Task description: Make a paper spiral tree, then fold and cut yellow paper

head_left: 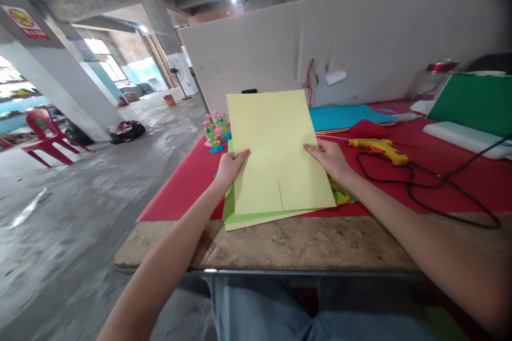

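Observation:
A pale yellow sheet of paper (272,133), tilted up toward me, is held by its two side edges. My left hand (232,166) pinches the left edge, thumb on the front face. On the opposite edge, my right hand (330,159) grips in the same way, its thumb also in front. A short straight slit or line runs up from the middle of the sheet's bottom edge. Beneath it lie a green sheet (229,208) and another pale yellow sheet (240,226). Yellow scissor handles (341,195) show partly beside the papers at the right.
A yellow glue gun (380,148) with a black cable (416,184) lies on the red table cover (176,192). Blue sheets (348,116) are behind it. Small pink-and-green craft trees (214,133) stand at the left. A white partition (256,53) rises at the back.

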`<state>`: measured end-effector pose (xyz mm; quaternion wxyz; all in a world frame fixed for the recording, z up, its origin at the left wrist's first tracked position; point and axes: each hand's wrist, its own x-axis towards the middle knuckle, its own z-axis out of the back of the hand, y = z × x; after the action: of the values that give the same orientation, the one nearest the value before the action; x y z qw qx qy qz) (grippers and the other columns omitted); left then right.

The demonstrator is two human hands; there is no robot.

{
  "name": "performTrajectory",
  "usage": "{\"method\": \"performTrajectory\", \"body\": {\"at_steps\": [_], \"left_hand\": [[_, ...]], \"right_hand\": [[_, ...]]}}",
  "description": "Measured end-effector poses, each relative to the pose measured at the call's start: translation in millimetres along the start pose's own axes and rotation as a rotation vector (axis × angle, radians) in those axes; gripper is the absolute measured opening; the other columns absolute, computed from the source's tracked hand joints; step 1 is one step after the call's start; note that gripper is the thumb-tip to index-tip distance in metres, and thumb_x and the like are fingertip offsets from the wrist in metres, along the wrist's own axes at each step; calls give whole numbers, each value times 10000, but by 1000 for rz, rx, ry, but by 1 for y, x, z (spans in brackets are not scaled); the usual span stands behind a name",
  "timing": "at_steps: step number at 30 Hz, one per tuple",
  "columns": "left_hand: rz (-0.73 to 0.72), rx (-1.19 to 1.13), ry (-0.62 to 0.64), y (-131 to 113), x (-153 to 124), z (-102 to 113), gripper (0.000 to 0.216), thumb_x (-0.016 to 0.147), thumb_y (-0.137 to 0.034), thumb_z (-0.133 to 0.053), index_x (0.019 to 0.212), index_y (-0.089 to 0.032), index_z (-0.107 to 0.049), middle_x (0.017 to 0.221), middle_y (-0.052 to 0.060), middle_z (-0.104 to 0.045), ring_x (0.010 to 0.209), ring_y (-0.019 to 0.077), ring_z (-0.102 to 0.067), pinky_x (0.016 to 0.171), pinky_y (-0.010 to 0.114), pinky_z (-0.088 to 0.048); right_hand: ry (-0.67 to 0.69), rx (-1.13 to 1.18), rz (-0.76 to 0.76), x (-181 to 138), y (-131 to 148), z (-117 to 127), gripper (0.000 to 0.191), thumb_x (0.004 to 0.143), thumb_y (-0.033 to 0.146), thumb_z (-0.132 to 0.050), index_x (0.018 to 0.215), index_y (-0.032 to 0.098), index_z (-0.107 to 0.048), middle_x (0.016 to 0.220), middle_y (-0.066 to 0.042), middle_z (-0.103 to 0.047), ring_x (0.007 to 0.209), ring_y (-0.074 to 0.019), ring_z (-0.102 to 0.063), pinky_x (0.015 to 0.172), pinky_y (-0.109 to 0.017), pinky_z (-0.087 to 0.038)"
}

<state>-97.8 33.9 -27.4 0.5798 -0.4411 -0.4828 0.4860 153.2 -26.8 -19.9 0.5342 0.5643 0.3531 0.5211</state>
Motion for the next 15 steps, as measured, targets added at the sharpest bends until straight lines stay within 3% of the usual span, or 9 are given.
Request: {"method": "performTrajectory", "body": {"at_steps": [5,15], "left_hand": [[-84,72,-50,-2,-1,0,387,639,-499,-620,729,-123,-643,586,5,-617,499,124,-548,449,198,-393],[-145,112,-42,-5,-3,-1,367,657,-487,-608,720,-127,-641,600,8,-612,511,118,-541,451,189,-389]], "right_hand": [[-31,-131,69,2,-5,-1,396,681,482,-586,891,147,-609,709,-54,-628,680,-196,-583,543,-268,-458],[17,-118,108,3,1,2,376,701,479,-565,896,161,-608,721,-53,-622,674,-186,-577,562,-274,-451]]}}
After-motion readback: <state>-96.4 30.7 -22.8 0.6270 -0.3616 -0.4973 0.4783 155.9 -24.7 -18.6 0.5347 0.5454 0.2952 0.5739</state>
